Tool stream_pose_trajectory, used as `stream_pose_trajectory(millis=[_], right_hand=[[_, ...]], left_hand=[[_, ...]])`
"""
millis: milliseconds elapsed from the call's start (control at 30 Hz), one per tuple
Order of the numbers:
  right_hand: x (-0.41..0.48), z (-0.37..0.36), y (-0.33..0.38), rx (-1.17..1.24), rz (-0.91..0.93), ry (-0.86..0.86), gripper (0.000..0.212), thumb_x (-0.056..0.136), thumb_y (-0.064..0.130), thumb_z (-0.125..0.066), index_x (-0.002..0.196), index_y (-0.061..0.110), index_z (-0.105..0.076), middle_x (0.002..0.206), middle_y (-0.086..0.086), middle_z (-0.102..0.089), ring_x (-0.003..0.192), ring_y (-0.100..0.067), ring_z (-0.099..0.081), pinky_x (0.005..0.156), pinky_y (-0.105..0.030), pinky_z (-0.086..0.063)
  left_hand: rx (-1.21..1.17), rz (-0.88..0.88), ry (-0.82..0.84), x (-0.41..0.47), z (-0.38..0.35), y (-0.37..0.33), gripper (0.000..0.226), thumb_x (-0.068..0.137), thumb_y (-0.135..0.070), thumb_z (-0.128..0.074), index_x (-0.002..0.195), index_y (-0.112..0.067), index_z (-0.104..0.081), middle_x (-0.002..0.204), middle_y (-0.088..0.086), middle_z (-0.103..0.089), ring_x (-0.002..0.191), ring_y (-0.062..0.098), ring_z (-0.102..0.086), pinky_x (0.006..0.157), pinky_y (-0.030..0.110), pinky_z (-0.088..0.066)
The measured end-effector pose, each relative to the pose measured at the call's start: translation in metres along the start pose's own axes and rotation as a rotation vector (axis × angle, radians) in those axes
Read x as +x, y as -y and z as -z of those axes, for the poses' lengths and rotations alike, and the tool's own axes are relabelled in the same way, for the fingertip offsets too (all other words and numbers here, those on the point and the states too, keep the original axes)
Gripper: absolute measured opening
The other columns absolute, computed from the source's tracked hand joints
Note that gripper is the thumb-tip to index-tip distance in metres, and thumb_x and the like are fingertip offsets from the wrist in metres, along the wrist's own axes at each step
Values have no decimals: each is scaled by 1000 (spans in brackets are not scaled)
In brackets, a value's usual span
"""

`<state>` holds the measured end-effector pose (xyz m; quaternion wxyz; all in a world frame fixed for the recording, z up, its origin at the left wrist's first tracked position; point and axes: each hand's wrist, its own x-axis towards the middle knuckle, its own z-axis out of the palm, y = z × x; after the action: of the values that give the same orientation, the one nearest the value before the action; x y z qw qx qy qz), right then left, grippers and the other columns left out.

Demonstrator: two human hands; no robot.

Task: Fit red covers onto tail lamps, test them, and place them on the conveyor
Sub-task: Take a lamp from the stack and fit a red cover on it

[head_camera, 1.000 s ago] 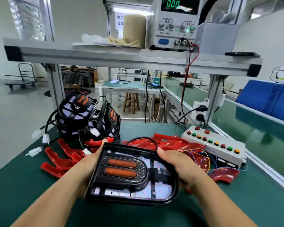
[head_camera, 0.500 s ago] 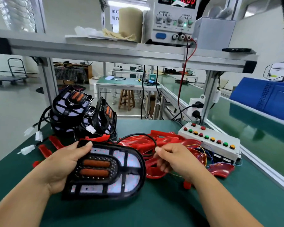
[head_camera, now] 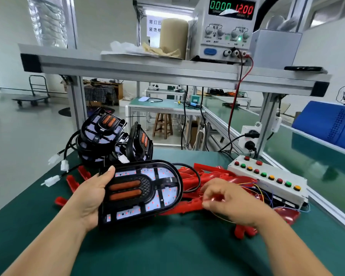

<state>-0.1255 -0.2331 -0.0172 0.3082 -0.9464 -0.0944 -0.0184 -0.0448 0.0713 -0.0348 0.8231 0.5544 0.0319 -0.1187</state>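
My left hand (head_camera: 90, 196) grips a black tail lamp (head_camera: 147, 192) by its left edge, thumb on the upper rim. The lamp has two orange bars and small red LEDs glowing, and it is tilted above the green mat. A black cable loops from its far end. To its right lies a pile of red covers (head_camera: 211, 174). My right hand (head_camera: 229, 202) is blurred over that pile, its fingers curled and pinching the edge of a long red cover (head_camera: 189, 205). That hand is off the lamp.
Stacked black tail lamps (head_camera: 104, 134) with white connectors (head_camera: 53, 180) stand at the back left. A button box (head_camera: 267, 177) sits at the right, and the green conveyor (head_camera: 307, 156) runs beyond it. A power supply (head_camera: 227, 26) on the overhead shelf (head_camera: 147, 66) reads 12.00.
My right hand let go of the lamp and moved right to the red covers. My left hand alone carried the lamp left and tilted it.
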Motion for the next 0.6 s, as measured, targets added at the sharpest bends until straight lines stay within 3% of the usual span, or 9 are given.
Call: stream_pose_trajectory(millis=[100, 167, 233, 300, 367, 433, 500, 600], right_hand=[[-10, 18, -9, 252, -61, -71, 10, 89, 32, -65, 80, 30, -68, 88, 8, -68, 82, -9, -60, 80, -25, -44], [-14, 25, -15, 531, -105, -141, 10, 83, 31, -67, 79, 22, -70, 82, -4, -67, 76, -18, -58, 74, -29, -47], [-16, 28, -18, 781, -130, -251, 14, 76, 30, -67, 76, 17, -72, 82, -12, -67, 74, -23, -60, 66, -28, -53], [-15, 27, -13, 933, -102, -334, 13, 74, 27, -65, 75, 17, -74, 77, -10, -67, 67, -18, -61, 54, -22, -52], [-10, 18, -1, 906, -42, -358, 16, 75, 31, -65, 77, 19, -75, 70, -3, -67, 61, -12, -60, 52, -20, -50], [-2, 1, 15, 724, 32, -343, 17, 78, 35, -67, 79, 20, -74, 72, 3, -68, 65, -8, -60, 61, -18, -50], [5, -19, 28, 517, 105, -340, 10, 85, 28, -69, 78, 21, -72, 75, 9, -68, 70, -1, -58, 69, -14, -47], [9, -40, 37, 397, 125, -312, 13, 89, 21, -69, 78, 28, -69, 77, 10, -67, 71, 0, -57, 70, -15, -47]], left_hand=[[-15, -18, 1, 0, 1, -1, 42, 101, -38, -46, 106, -5, -72, 101, 25, -73, 84, 39, -73, 57, 49, -59], [-29, -23, -2, 0, 2, -3, 44, 101, -39, -46, 104, -5, -73, 101, 24, -73, 84, 38, -74, 56, 47, -59], [-33, -24, -3, 0, 1, -4, 44, 101, -39, -46, 103, -4, -73, 100, 24, -73, 82, 38, -74, 55, 46, -59], [-24, -29, 1, -1, -1, -3, 43, 101, -38, -47, 106, -4, -71, 99, 25, -73, 82, 39, -74, 56, 47, -59], [-3, -38, 15, -2, -6, 0, 40, 100, -38, -49, 109, -6, -70, 99, 26, -73, 82, 41, -73, 58, 50, -58], [9, -49, 30, -3, -11, 3, 37, 99, -38, -51, 112, -8, -69, 101, 25, -73, 84, 43, -72, 63, 54, -58], [16, -61, 42, -4, -16, 7, 36, 99, -38, -52, 115, -10, -67, 102, 24, -73, 87, 43, -72, 66, 56, -58], [21, -67, 50, -5, -22, 11, 36, 100, -39, -50, 117, -11, -66, 103, 23, -73, 88, 42, -72, 66, 53, -58]])
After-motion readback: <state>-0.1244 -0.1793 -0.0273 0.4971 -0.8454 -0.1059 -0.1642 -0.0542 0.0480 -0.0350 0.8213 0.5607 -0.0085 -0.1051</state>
